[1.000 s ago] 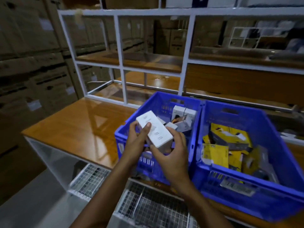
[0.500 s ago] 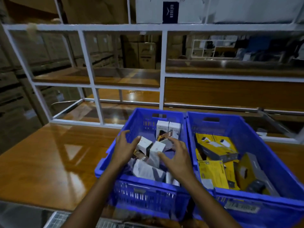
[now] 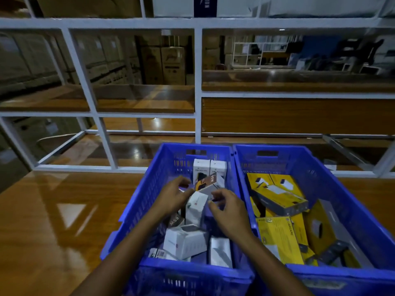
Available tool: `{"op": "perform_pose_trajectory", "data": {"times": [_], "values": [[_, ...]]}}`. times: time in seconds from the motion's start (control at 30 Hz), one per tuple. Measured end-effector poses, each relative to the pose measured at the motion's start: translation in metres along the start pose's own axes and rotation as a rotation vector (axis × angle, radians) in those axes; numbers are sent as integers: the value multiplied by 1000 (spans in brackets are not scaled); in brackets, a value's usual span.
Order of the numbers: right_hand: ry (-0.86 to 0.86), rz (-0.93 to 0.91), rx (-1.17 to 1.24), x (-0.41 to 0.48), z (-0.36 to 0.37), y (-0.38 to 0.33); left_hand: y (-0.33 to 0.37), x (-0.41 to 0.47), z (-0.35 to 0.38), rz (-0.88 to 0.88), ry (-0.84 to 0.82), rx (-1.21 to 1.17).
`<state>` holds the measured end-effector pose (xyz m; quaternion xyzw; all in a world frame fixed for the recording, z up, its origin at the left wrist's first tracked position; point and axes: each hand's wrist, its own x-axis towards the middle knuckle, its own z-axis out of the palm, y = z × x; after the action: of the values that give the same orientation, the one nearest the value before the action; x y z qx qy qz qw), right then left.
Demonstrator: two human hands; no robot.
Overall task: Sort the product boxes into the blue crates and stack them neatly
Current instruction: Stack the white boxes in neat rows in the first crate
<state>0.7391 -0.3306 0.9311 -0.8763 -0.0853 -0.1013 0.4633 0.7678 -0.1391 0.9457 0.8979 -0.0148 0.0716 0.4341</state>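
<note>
Two blue crates stand side by side on the wooden table. The left crate [image 3: 136, 212] holds several white and grey product boxes lying loose, with two white boxes [image 3: 209, 168] upright at its far wall. The right crate [image 3: 333, 189] holds several yellow boxes [image 3: 277, 236]. Both hands are inside the left crate. My left hand [image 3: 173, 196] has curled fingers, its thumb on the top corner of a small upright white box [image 3: 196, 208]. My right hand [image 3: 229, 210] is curled too, fingertips at that box's right edge; whether they pinch it is unclear.
A white metal shelf frame [image 3: 197, 116] with wooden boards rises right behind the crates. The wooden table [image 3: 64, 210] extends to the left of the crates. Cardboard cartons [image 3: 162, 65] are stacked in the dim background.
A second ago both hands held a large white box above the left crate; it now lies in the crate. The hands have moved deeper and closed round a small white box. The camera moved closer.
</note>
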Motion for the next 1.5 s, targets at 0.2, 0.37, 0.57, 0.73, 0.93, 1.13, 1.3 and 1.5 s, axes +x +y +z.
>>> {"op": "perform_pose_trajectory", "data": {"times": [0.2,0.37,0.57,0.73,0.93,1.13,1.3,1.5], "values": [[-28,35,-25,41,-3,5,10,29,7,14,-9,68],[-44,31,-36,73,5,10,0,49,12,61,7,108],[6,81,-11,95,25,6,-12,72,19,75,-57,165],[107,132,-15,104,36,4,-25,99,25,46,-167,234],[166,129,-94,101,41,13,-40,127,41,171,-367,335],[218,24,-181,102,46,20,-49,144,74,321,-496,423],[216,-26,-270,103,48,25,-57,156,94,327,-452,500],[262,-19,-280,107,47,31,-72,179,103,227,-556,506]]}}
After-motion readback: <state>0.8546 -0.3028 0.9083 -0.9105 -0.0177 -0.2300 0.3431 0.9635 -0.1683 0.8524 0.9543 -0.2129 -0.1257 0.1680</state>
